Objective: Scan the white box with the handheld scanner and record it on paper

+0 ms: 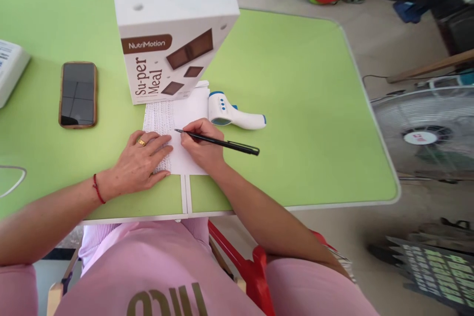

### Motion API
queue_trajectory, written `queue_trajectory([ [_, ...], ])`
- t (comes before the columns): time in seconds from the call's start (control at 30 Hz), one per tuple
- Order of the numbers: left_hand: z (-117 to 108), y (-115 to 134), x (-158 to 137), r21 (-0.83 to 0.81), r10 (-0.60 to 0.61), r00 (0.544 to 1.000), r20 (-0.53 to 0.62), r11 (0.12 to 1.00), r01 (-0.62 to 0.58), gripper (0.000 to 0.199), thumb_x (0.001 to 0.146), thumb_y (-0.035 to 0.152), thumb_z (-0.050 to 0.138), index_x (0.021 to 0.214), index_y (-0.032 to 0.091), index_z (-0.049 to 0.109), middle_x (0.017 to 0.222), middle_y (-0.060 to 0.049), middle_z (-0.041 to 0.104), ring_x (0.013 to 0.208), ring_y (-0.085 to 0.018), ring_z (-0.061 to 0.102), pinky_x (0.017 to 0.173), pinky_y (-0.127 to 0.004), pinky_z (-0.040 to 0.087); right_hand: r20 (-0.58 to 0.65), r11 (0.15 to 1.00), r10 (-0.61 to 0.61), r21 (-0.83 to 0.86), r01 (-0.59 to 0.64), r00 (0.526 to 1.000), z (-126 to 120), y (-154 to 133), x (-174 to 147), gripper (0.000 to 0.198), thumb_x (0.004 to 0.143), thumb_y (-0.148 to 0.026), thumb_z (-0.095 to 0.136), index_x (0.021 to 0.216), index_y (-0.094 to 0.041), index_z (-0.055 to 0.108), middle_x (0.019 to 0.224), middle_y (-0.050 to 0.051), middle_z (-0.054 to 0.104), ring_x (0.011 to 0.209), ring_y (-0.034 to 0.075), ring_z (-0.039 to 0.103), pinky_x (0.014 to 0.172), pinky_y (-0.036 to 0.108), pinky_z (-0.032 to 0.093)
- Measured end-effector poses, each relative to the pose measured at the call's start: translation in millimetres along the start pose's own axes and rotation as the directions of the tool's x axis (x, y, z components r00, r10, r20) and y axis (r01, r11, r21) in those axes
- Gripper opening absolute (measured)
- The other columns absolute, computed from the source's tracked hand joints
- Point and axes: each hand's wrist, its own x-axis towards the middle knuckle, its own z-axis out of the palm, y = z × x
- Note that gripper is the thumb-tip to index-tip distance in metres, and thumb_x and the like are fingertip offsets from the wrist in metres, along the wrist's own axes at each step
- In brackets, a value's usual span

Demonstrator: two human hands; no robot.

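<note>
A sheet of paper (188, 111) lies on the green table, its left part covered with rows of handwriting. My left hand (146, 160) rests flat on the written part, fingers spread, with a gold ring on one finger. In my right hand (203, 143) a black pen (229, 144) is gripped, its tip pointing left at or just above the paper near the edge of the writing. A white and blue infrared thermometer (235, 112) lies just beyond my right hand. The tall white NutriMotion box (174, 24) stands at the paper's far end and hides part of it.
A phone (78, 94) lies face up to the left on the green table (303, 108). A white box (11, 71) and a white cable (17, 182) are at the left edge. Off the table's right side stands a fan (425, 133). A red chair part (255, 271) shows below.
</note>
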Motion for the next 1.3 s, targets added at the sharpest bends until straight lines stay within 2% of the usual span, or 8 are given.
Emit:
queue_trajectory([
  [0.23, -1.9, 1.6, 0.8, 0.012, -0.021, 0.999, 0.036, 1.000, 0.020, 0.043, 0.102, 0.037, 0.066, 0.135, 0.009, 0.063, 0.148, -0.018, 0.061, 0.129, -0.038, 0.056, 0.109, -0.057, 0.042, 0.011, 0.996, -0.086, 0.011, 0.086, 0.996, 3.8, 1.1, -1.3, 0.012, 0.080, -0.031, 0.059, 0.070, -0.025, 0.060, 0.062, -0.003, 0.061, 0.056, 0.014, 0.054, 0.055, 0.029, 0.048],
  [0.53, -1.9, 5.3, 1.7, 0.003, -0.051, 0.996, 0.077, 0.999, 0.051, 0.047, 0.101, 0.035, 0.068, 0.139, 0.008, 0.061, 0.150, -0.018, 0.060, 0.127, -0.039, 0.057, 0.106, -0.056, 0.045, 0.046, 0.991, -0.124, -0.053, 0.126, 0.991, 3.7, 4.2, -1.5, 0.013, 0.083, -0.031, 0.059, 0.072, -0.025, 0.059, 0.064, -0.003, 0.062, 0.058, 0.014, 0.055, 0.057, 0.029, 0.047],
  [0.67, -2.8, 5.2, 1.6, -0.010, -0.068, 0.992, 0.108, 0.998, 0.070, 0.048, 0.101, 0.035, 0.068, 0.141, 0.009, 0.060, 0.151, -0.019, 0.058, 0.130, -0.039, 0.056, 0.107, -0.056, 0.045, 0.051, 0.991, -0.114, -0.060, 0.117, 0.992, 3.9, 5.2, -2.3, 0.011, 0.083, -0.030, 0.059, 0.072, -0.025, 0.057, 0.064, -0.004, 0.060, 0.058, 0.014, 0.054, 0.058, 0.029, 0.047],
  [0.9, -3.1, 5.3, 1.6, -0.005, -0.070, 0.992, 0.106, 0.997, 0.071, 0.047, 0.101, 0.035, 0.068, 0.140, 0.010, 0.060, 0.151, -0.019, 0.059, 0.129, -0.040, 0.057, 0.107, -0.056, 0.043, 0.077, 0.996, -0.019, -0.089, 0.026, 0.997, 1.7, 2.2, -1.1, 0.012, 0.078, -0.031, 0.060, 0.069, -0.025, 0.055, 0.064, -0.003, 0.061, 0.060, 0.015, 0.054, 0.060, 0.029, 0.048],
  [1.07, -3.8, 6.1, 1.8, 0.008, -0.085, 0.990, 0.108, 0.996, 0.085, 0.046, 0.101, 0.035, 0.068, 0.139, 0.011, 0.061, 0.152, -0.017, 0.058, 0.128, -0.039, 0.057, 0.107, -0.056, 0.042, 0.047, 0.997, -0.019, -0.069, 0.022, 0.999, 2.4, 1.8, -1.0, 0.011, 0.079, -0.030, 0.059, 0.070, -0.025, 0.056, 0.065, -0.003, 0.060, 0.061, 0.015, 0.054, 0.060, 0.029, 0.049],
  [1.3, -3.4, 6.4, 2.7, -0.001, -0.081, 0.991, 0.104, 0.997, 0.081, 0.046, 0.101, 0.035, 0.069, 0.139, 0.011, 0.062, 0.152, -0.016, 0.058, 0.129, -0.039, 0.057, 0.108, -0.057, 0.043, 0.065, 0.998, -0.038, -0.055, 0.041, 0.997, 2.2, 2.2, -0.6, 0.010, 0.078, -0.029, 0.059, 0.070, -0.025, 0.055, 0.063, -0.004, 0.057, 0.059, 0.014, 0.052, 0.057, 0.029, 0.047],
])
